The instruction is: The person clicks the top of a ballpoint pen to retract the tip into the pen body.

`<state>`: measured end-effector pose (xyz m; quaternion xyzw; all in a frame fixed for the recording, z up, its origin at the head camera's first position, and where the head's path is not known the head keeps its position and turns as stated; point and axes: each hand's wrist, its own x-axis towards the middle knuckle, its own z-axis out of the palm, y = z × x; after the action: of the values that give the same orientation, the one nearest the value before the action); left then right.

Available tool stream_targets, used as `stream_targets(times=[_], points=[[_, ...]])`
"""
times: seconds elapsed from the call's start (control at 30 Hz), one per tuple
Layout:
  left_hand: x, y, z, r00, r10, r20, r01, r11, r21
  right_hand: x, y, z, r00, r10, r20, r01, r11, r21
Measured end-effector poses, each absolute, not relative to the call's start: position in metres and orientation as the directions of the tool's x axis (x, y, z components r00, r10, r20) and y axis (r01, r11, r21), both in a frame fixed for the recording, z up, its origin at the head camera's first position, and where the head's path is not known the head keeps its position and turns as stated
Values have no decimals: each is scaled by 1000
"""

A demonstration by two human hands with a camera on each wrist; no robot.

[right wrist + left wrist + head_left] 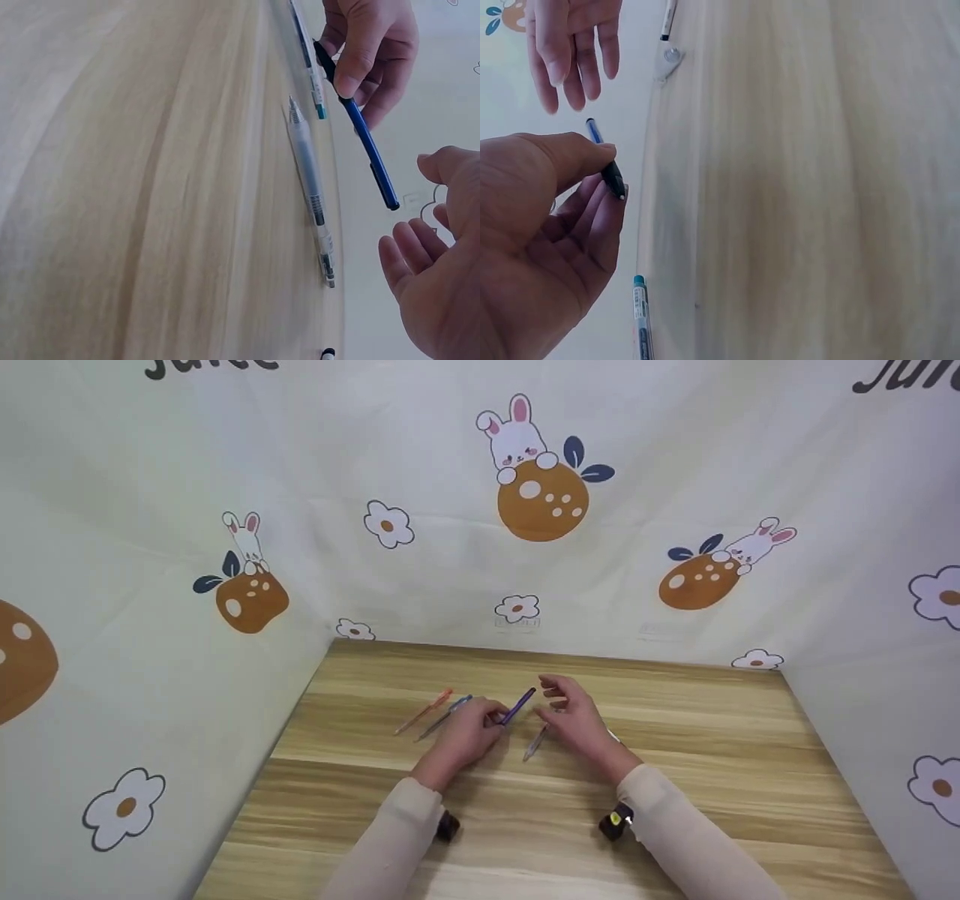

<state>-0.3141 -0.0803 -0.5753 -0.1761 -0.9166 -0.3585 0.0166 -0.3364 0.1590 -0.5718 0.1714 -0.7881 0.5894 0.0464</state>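
Note:
A blue pen [521, 703] with a black grip is pinched between the thumb and fingers of my left hand [471, 729], its far end pointing up and to the right. In the right wrist view the pen [367, 142] extends from the left hand [379, 52] toward my right hand [442, 255]. That right hand holds nothing; its fingers are spread and loosely bent, just short of the pen's end. Below it on the table lies a clear-barrelled pen [309, 172], partly covered by the right hand in the head view.
Left of the left hand, an orange pen [424, 711] and a pen with a blue-green end [445, 718] lie side by side on the wooden table [525, 825]. Another white pen with a black end [667, 22] lies beyond the clear one. Printed cloth walls [442, 577] enclose the table.

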Motion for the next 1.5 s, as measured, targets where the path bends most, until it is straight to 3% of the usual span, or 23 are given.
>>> stream_targets(times=[0.27, 0.67, 1.13, 1.5], points=[[-310, -72, -569, -940, 298, 164, 323, 627, 709, -339, 157, -572, -966, -154, 206, -237, 216, -947], [-305, -61, -568, -928, 307, 212, 354, 552, 755, -340, 148, -573, -991, -46, 123, -125, 27, -992], [-302, -53, -570, -926, 294, 237, 360, 495, 791, -336, 142, -567, -995, 9, 97, -98, -145, -985], [-302, -47, -569, -940, 269, 208, 313, 445, 839, -336, 143, -562, -993, 21, 113, -115, -146, -983]])
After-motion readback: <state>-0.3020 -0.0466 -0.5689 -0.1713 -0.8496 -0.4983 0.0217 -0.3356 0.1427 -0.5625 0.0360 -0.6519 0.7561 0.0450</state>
